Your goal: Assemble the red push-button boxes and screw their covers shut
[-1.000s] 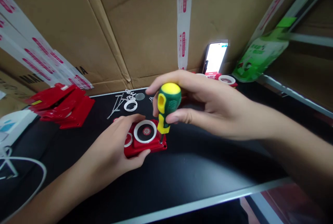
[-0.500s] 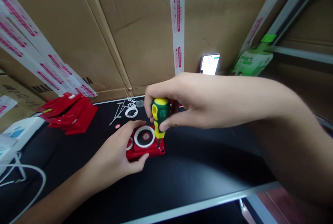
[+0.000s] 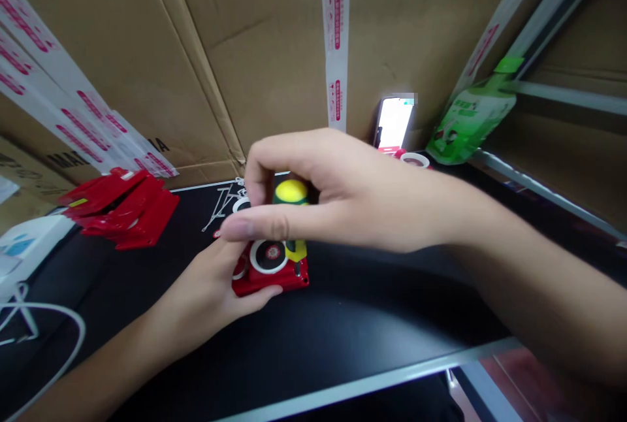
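Observation:
A red plastic housing (image 3: 274, 280) with white rings and a round black disc lies on the black table. My left hand (image 3: 210, 281) grips it from the left, thumb along its near edge. A yellow-and-green screwdriver (image 3: 292, 193) stands upright over the housing's right side, its shank meeting the part near the corner. Around its handle is my right hand (image 3: 323, 193), with fingers curled behind and the thumb stretched across the front to the left. That thumb hides much of the handle, and the screw under the tip cannot be made out.
Stacked red plastic shells (image 3: 122, 210) are at the left, beside a white box and a white cable (image 3: 73, 317). Thin white parts (image 3: 218, 206) lie behind the housing. A lit phone (image 3: 393, 123) leans on the cardboard (image 3: 274, 49), near a green pouch (image 3: 470, 121) at the right.
My right thumb has swept left across the screwdriver handle, and the hand has turned around it. My left hand still holds the housing. The view has shifted slightly.

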A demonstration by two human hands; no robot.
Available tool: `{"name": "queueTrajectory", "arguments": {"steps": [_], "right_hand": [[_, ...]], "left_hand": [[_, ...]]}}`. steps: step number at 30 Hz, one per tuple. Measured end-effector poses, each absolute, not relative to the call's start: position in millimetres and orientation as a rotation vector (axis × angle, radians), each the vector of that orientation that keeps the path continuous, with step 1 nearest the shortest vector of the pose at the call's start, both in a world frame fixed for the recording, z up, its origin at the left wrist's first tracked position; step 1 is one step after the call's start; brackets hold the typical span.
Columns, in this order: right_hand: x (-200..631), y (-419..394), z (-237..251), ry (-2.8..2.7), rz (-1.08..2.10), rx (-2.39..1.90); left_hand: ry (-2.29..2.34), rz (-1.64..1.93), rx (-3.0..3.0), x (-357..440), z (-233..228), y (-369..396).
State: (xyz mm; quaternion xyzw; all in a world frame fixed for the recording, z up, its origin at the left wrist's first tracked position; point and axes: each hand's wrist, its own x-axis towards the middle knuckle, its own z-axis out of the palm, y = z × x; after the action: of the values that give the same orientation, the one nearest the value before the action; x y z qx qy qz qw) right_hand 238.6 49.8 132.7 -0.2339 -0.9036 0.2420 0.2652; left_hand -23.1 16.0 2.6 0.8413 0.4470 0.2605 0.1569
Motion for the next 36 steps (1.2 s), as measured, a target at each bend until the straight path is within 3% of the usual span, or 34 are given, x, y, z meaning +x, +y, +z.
{"name": "queueTrajectory", "arguments": {"steps": [6,10,14,20,24,36], "right_hand": [[257.8,59.0,148.4,-2.47,1.15,-0.465],[263.7,62.1,151.3,-2.433,1.199,-0.453],[264.5,59.3,151.0,-2.479,1.038,-0.565],[250.2,53.7,138.3,-2.555,0.441,-0.77],[244.5,52.5,132.1,-2.514,0.355,-0.842],[272.9,63.9,155.7,-2.456,1.165,-0.557]], "left_hand": [[1.338,0.73,2.415,-23.8,3.3,14.9],[1.345,0.726,2.449,-24.0,4.2,14.4],[1.344,0.727,2.46,-26.0,0.6,14.4],[1.346,0.712,2.465,-26.9,-0.5,14.7],[1.338,0.719,2.458,-26.0,-0.2,14.3],[1.386,0.696,2.421,-26.1,1.7,14.4]]}}
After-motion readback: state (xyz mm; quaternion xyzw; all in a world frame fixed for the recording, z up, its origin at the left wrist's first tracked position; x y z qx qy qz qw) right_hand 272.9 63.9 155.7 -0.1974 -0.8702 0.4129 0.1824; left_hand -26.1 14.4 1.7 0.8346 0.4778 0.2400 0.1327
